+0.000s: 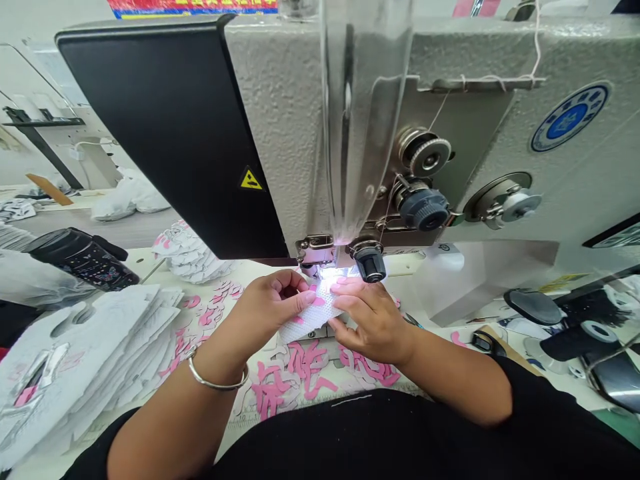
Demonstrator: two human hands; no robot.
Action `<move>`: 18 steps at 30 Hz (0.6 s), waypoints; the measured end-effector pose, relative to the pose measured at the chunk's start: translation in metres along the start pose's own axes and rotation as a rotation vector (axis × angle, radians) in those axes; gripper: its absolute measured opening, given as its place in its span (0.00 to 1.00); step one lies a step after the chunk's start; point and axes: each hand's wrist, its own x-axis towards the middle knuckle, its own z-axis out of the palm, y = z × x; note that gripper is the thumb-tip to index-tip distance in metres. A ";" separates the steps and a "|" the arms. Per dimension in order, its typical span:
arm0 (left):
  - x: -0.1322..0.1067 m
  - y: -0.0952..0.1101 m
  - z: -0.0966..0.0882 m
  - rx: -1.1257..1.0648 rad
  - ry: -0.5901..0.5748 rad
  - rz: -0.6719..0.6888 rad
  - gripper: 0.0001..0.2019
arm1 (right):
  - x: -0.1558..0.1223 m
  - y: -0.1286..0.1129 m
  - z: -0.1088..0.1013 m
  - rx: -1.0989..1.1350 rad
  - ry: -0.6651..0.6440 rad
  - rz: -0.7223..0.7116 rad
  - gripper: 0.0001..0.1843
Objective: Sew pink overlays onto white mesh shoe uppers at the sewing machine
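- Well left of the presser foot [314, 257] of the sewing machine [280, 87]: one tall stack of white cut fabric pieces [85, 367] on the table [143, 263], with one black patterned bottle [83, 259] tilted beyond it and one smaller white heap [187, 253] nearer the foot.
- Just left of and below the foot: the left hand [273, 307], one metal bangle [217, 377] on its wrist, its grip closed on the patch's left side.
- Directly below the foot: one white mesh patch [310, 315] with pink marks, held between both hands. Its long axis runs from lower left to upper right, and its upper end points in under the foot.
- Below the foot, between the forearms: many pink-and-white cut pieces [300, 380], too jumbled to count.
- Just right of the foot: the right hand [370, 320], its grip closed on the patch's right side.
- Well right of the foot: several black pieces [580, 327], partly overlapping.
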 end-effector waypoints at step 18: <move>0.003 -0.003 -0.001 0.003 -0.027 0.031 0.12 | -0.005 0.007 0.003 -0.034 -0.028 -0.056 0.18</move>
